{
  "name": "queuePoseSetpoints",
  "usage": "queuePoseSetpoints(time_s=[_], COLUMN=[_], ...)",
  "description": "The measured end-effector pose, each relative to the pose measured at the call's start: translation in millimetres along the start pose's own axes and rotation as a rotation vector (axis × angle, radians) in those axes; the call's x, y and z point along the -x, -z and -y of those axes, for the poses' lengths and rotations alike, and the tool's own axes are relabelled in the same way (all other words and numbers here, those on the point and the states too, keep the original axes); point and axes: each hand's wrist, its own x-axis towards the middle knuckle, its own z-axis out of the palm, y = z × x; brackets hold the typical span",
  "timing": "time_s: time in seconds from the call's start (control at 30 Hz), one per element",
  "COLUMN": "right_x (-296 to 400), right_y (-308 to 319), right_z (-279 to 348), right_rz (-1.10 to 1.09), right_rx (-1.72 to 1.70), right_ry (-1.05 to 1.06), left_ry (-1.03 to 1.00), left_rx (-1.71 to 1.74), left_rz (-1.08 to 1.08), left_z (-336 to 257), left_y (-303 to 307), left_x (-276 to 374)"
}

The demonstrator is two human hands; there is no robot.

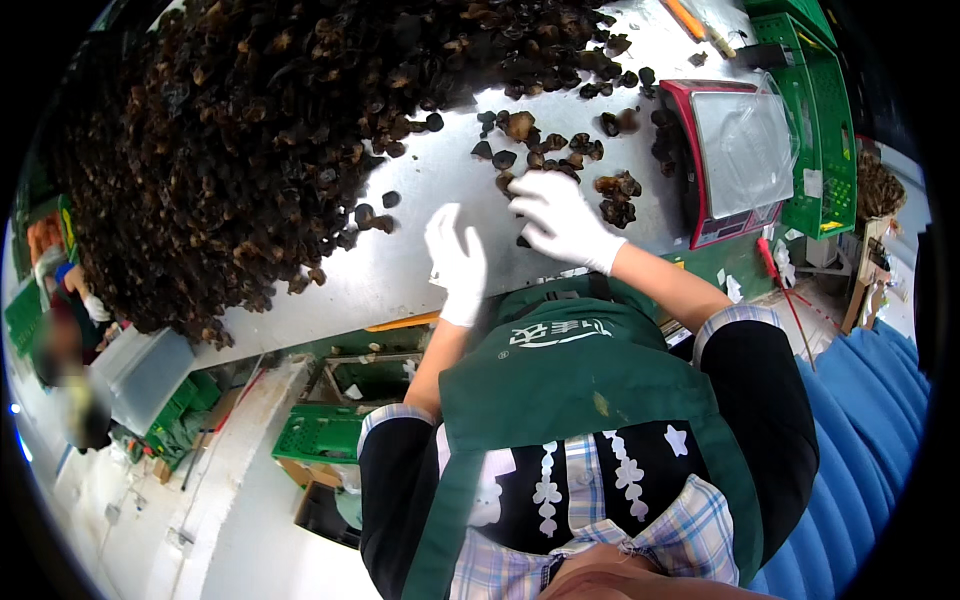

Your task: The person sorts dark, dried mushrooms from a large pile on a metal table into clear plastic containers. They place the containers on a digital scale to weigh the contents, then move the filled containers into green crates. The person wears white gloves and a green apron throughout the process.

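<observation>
My left hand [457, 259], in a white glove, hovers over the metal tabletop [444, 169] with its fingers raised and nothing visible in it. To its right, my right hand [562, 217], also gloved in white, reaches palm-down with fingers apart. Its fingertips are beside a brown piece of wood ear mushroom [505, 182]; contact is unclear. One small dark piece [523, 241] shows below the right thumb. Beyond the hands lies a loose scatter of wood ear pieces [553, 141]. A large dark heap of wood ear mushrooms [247, 142] covers the table's left and far side.
A red digital scale [739, 154] with a clear plastic lid [776, 135] stands at right, next to green crates [814, 127]. An orange-handled tool [684, 19] lies at the far edge. Another person [75, 300] is at far left, near a translucent bin [142, 379].
</observation>
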Motion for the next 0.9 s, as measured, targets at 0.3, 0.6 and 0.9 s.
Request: queuePoseSetpoints(time_s=[0.3, 0.6, 0.9], right_x=[-17, -28, -80], right_y=[-62, -43, -58], right_z=[-49, -13, -12], right_rz=[0.085, 0.095, -0.028], right_rx=[0.137, 0.094, 0.3], right_ry=[0.167, 0.02, -0.079], left_ry=[-0.054, -0.228, -0.177], left_rx=[-0.378, -0.296, -0.194], left_rz=[0.112, 0.325, 0.236], left_z=[48, 35, 42], left_y=[-8, -21, -32], left_x=[-109, -66, -87])
